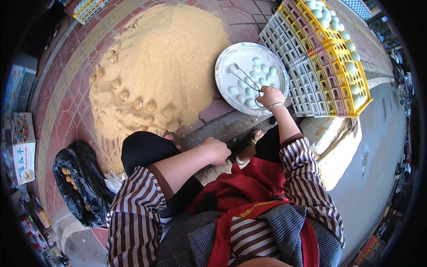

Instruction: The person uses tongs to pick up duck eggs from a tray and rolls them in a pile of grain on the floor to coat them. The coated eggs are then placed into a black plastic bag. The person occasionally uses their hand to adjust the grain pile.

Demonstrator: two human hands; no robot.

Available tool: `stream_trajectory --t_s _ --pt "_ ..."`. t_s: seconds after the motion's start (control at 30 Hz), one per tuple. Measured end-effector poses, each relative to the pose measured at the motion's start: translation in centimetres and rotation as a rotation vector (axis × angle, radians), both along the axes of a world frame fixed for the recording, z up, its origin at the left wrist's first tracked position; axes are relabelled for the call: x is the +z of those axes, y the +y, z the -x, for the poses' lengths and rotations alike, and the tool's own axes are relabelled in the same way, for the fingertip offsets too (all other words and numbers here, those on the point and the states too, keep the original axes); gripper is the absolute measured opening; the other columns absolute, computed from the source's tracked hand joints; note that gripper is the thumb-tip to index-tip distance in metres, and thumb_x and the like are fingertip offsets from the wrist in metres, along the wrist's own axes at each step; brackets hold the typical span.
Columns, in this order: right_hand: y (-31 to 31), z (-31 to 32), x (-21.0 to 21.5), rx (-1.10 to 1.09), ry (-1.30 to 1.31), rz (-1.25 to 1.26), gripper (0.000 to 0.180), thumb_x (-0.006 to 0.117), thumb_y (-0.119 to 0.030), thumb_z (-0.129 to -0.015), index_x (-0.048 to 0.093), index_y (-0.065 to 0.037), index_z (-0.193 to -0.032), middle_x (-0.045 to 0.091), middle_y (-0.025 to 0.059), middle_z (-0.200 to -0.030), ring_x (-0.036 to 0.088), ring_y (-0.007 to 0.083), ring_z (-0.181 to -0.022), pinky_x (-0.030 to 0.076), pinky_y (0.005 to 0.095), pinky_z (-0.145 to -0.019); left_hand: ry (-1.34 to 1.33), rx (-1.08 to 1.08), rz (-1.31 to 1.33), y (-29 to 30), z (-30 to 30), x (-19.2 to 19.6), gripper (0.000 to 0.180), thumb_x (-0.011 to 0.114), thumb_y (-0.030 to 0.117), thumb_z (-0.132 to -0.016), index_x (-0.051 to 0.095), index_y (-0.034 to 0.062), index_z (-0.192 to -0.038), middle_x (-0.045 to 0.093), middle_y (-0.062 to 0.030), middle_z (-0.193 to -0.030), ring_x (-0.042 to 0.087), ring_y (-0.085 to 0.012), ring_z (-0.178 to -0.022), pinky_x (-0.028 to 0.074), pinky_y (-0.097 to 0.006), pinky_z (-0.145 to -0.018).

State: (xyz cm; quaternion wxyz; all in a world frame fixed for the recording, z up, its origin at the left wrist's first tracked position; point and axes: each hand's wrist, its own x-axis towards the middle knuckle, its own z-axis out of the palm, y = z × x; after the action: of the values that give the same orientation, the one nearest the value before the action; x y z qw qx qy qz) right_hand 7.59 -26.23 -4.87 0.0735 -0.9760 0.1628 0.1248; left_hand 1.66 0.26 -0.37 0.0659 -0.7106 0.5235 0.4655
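The right hand (270, 96) grips metal tongs (247, 76) over pale blue eggs (264, 69) in the round basin (234, 53); the left hand (216, 151) looks curled, but I can't see inside

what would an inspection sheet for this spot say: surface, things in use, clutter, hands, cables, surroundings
Surface: reddish paving under a tan grainy pile
Things in use: round basin holding pale blue-green eggs and whitish coating; tan-coated balls on the pile
Clutter: black bag at left; stacked egg trays at right
Hands: right hand grips a thin metal utensil over the basin; left hand in front of the body, no held item visible
Cables: nothing seen
Surroundings: grey road at right, printed cartons at left
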Motion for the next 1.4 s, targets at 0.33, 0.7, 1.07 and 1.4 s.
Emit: stream_trajectory --t_s 0.33,0.7,1.07,1.4 --pt "-2.8 1.2 1.7 -0.129 -0.041 -0.135 0.038 0.069 -0.032 -0.064 0.071 -0.015 -0.098 0.068 0.0141 -0.097 0.064 0.029 -0.093 0.05 0.0369 -0.084 -0.006 0.018 0.024 0.2 -0.1 -0.2 0.039 0.062 0.038 -0.083 0.061 0.0113 -0.111 0.062 -0.0126 -0.109 0.058 -0.0301 -0.105 0.045 -0.045 -0.087" --pt "-2.9 0.7 1.1 -0.189 -0.056 -0.019 0.038 0.066 -0.036 -0.066 0.07 -0.017 -0.099 0.068 0.0136 -0.097 0.065 0.0293 -0.093 0.051 0.0382 -0.083 -0.02 0.01 0.033 0.3 0.0 -0.2 0.037 0.062 0.037 -0.082 0.062 0.0113 -0.109 0.063 -0.0128 -0.105 0.06 -0.0307 -0.103 0.046 -0.045 -0.085" --pt "-1.6 0.5 1.8 -0.165 -0.079 -0.09 0.038 0.068 -0.035 -0.064 0.071 -0.017 -0.098 0.068 0.0107 -0.098 0.065 0.0274 -0.094 0.051 0.0378 -0.082 -0.018 0.008 0.027 0.5 0.0 -0.2 0.037 0.062 0.038 -0.082 0.062 0.0117 -0.109 0.063 -0.0124 -0.106 0.059 -0.0307 -0.104 0.046 -0.045 -0.086" --pt "-1.1 0.8 2.0 -0.053 -0.027 -0.058 0.037 0.068 -0.035 -0.065 0.071 -0.016 -0.097 0.068 0.0147 -0.095 0.065 0.0286 -0.091 0.051 0.0381 -0.081 -0.017 0.0 0.002 0.3 -0.1 -0.4 0.039 0.062 0.039 -0.082 0.061 0.0121 -0.11 0.062 -0.0125 -0.108 0.059 -0.0306 -0.105 0.046 -0.045 -0.087"
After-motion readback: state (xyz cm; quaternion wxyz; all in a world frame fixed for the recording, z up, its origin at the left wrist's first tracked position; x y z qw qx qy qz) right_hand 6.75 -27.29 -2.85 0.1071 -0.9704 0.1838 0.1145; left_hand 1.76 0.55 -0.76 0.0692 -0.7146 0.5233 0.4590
